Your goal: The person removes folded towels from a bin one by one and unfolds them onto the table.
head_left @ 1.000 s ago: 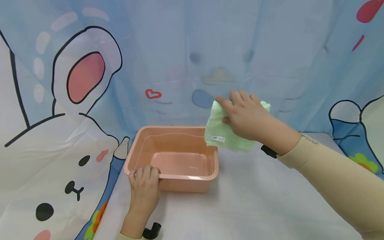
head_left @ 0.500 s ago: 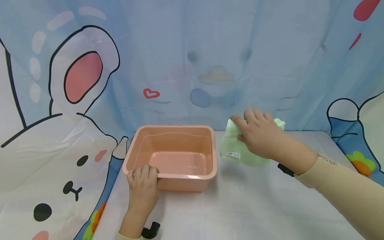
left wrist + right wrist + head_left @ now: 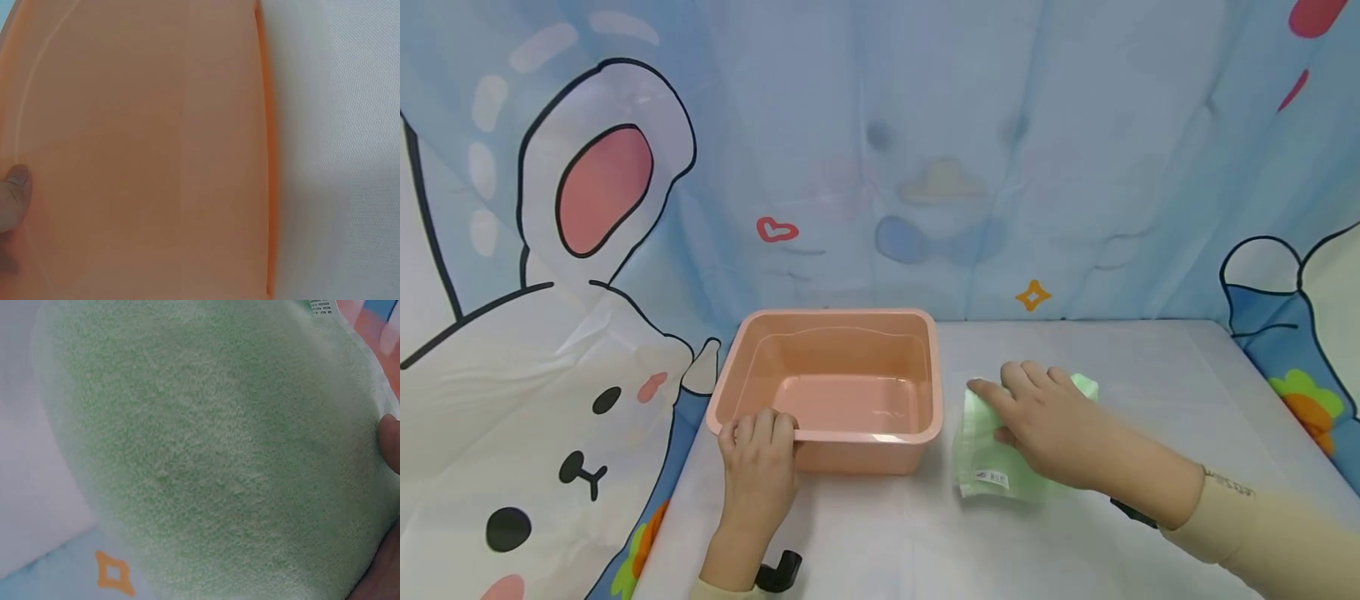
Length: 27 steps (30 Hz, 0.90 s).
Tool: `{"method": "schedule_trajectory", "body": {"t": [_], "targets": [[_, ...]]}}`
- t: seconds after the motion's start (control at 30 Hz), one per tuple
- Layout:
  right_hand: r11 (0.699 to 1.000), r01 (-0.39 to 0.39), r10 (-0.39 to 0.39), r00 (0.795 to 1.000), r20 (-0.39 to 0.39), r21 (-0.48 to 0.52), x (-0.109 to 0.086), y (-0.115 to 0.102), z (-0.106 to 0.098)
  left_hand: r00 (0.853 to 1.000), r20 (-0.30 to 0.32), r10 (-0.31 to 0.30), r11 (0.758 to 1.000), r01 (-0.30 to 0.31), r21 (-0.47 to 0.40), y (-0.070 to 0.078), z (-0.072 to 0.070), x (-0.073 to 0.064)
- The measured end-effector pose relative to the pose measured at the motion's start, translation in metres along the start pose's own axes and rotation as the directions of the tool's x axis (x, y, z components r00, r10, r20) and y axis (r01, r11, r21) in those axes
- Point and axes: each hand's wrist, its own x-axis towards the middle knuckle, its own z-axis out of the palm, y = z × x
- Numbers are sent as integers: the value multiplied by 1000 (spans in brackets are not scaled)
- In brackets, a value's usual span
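A pink plastic basin [image 3: 827, 457] stands on the white-covered table, its inside bare in the head view. My left hand [image 3: 758, 467] grips the front rim near the left corner, fingers over the edge; the left wrist view shows its thumb [image 3: 17, 190] against the basin's outer wall. To the right of the basin, my right hand [image 3: 1048, 425] holds a light green towel [image 3: 988, 442] by its upper edge. The towel hangs down with a small white label [image 3: 992, 478] near its lower left. Its fluffy pile [image 3: 187, 456] fills most of the right wrist view.
The white table cover [image 3: 880, 542] spreads around the basin. Behind it hangs a light blue printed curtain [image 3: 820, 100], with a cartoon rabbit [image 3: 587, 400] along the left side. A black wrist mount [image 3: 779, 572] sits beside the left wrist.
The right hand has carried the towel from over the basin's right rim to the right, then down and nearer, close over the table. The left hand has kept its grip on the basin.
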Motion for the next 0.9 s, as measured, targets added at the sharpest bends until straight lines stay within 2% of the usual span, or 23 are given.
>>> {"method": "schedule_trajectory", "body": {"t": [0.2,0.33,0.6,0.9], "targets": [[994,15,-26,994,106,109,-20,-22,24,1000,-9,5,1000,-5,-5,1,-1,1],[989,10,-27,992,120,146,-19,-25,40,1000,-8,3,1000,-3,-3,1,-2,2],[989,-10,-4,996,93,150,3,-4,85,1000,3,2,1000,-2,8,2,-1,2],[983,-79,56,989,137,164,22,19,136,1000,7,3,1000,-3,19,2,-1,2]]}}
